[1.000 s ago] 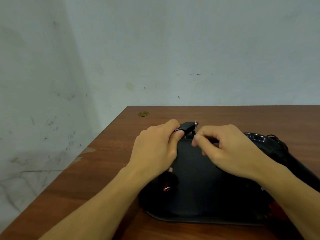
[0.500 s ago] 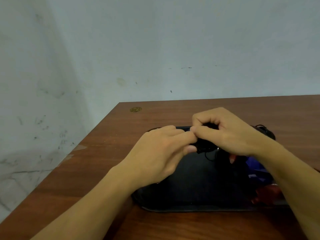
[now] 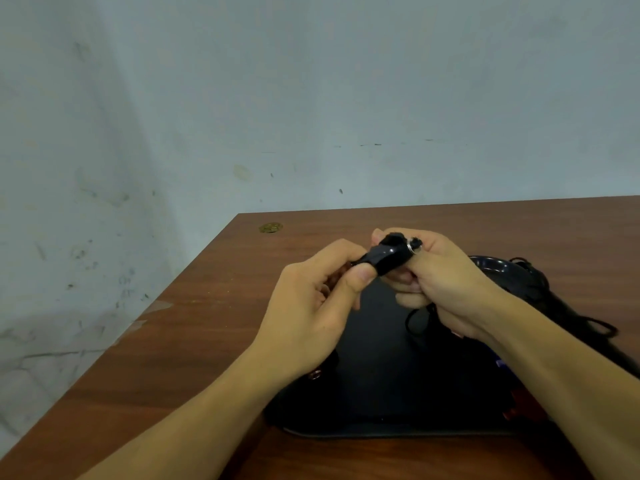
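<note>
**Both hands hold a small black piece above the tray**

A glossy black piece (image 3: 388,259) is held in the air between the two hands, over the twelve o'clock edge of a black tray (image 3: 381,393) that lies on a brown wooden table (image 3: 207,341). The left hand (image 3: 311,306) pinches the piece's nine o'clock end between thumb and forefinger, the thumb pressed flat on its near side. The right hand (image 3: 443,282) has its fingers curled round the three o'clock end, where a small metal ring (image 3: 412,244) shows just beside the forefinger. A thin black cord (image 3: 414,320) hangs in a loop under the right palm, down toward the tray.

At three o'clock of the tray lies a tangle of black straps (image 3: 588,323); how they connect cannot be told. At ten o'clock from the hands, near the table's far corner, a small brass-coloured disc (image 3: 270,227) lies flat on the wood. A pale, scuffed wall (image 3: 311,98) stands behind.
</note>
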Motion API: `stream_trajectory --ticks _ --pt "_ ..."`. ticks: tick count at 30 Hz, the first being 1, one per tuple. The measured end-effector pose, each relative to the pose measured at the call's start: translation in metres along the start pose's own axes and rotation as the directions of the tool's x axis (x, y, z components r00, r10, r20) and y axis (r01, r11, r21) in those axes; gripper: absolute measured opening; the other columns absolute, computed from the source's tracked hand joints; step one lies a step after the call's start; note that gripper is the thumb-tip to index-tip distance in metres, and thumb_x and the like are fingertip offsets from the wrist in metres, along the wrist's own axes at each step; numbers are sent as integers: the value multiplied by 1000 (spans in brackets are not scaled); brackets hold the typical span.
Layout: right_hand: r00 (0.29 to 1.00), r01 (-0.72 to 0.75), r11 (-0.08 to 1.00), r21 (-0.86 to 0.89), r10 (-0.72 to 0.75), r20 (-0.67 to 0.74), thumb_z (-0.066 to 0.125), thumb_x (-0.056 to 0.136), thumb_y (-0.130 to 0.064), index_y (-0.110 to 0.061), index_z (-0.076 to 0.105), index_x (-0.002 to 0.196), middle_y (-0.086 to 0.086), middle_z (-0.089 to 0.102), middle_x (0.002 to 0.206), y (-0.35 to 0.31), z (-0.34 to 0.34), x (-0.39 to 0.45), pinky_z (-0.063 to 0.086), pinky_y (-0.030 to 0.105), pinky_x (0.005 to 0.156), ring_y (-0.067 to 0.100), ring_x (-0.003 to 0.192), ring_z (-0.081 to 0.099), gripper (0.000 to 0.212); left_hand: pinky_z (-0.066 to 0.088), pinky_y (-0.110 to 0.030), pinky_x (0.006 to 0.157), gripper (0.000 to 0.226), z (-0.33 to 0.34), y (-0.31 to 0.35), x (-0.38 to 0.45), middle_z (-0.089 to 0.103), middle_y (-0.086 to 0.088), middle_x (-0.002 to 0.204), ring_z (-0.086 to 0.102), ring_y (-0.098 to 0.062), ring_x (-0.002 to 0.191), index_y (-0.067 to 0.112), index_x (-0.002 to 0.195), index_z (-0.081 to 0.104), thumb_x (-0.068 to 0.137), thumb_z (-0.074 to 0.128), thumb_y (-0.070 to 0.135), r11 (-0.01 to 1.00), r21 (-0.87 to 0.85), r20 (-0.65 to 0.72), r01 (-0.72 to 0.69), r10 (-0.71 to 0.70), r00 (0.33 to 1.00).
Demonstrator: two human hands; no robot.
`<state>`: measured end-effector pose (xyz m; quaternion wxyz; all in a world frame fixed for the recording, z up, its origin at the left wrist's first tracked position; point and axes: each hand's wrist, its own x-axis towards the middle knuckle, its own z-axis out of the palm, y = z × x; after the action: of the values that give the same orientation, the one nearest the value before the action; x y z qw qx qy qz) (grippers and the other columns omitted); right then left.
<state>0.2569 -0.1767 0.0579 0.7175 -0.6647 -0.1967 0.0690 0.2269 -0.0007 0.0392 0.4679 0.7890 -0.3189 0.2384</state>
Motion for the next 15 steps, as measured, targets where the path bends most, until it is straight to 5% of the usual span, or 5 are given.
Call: stream_trajectory --ticks 4,6,10,13,15 --pt "989 119 964 -240 -135 -51 57 100 -25 -15 73 91 -6 50 57 5 1 -1 28 16 44 7 47 36 21 42 -32 51 13 -1 -4 3 58 1 62 55 -16 56 23 94 64 102 54 22 995 73 -116 63 -55 992" --pt "959 261 865 -428 -283 14 58 99 -19 -20 72 92 -10 58 63 6 3 -4 42 14 57 4 57 53 15 41 -32 52 14 -3 -10 6 57 1 60 54 -16 56 22 90 63 101 56 22 987 120 -166 111 -90 982" --pt "914 339 638 -691 -398 81 60 96 -25 -27 72 91 -10 70 79 3 2 -9 53 32 74 11 79 67 13 43 -37 51 17 -10 -18 7 53 6 59 52 -15 55 22 91 61 99 50 34 925 368 -148 92 -39 988" --pt "893 358 495 -792 -429 136 59 96 -31 -27 71 87 -11 70 76 -6 -1 -15 53 31 62 9 69 66 16 44 -39 50 20 -12 -14 7 50 9 64 49 -20 60 20 91 58 98 46 35 825 565 -61 -6 49 997" --pt "892 344 520 -782 -442 99 64 93 -33 -24 71 82 -5 67 70 -15 -4 -17 45 16 45 8 56 62 16 46 -41 49 26 -14 -9 7 48 11 69 47 -20 64 20 91 57 98 40 38 754 650 24 -97 107 994"
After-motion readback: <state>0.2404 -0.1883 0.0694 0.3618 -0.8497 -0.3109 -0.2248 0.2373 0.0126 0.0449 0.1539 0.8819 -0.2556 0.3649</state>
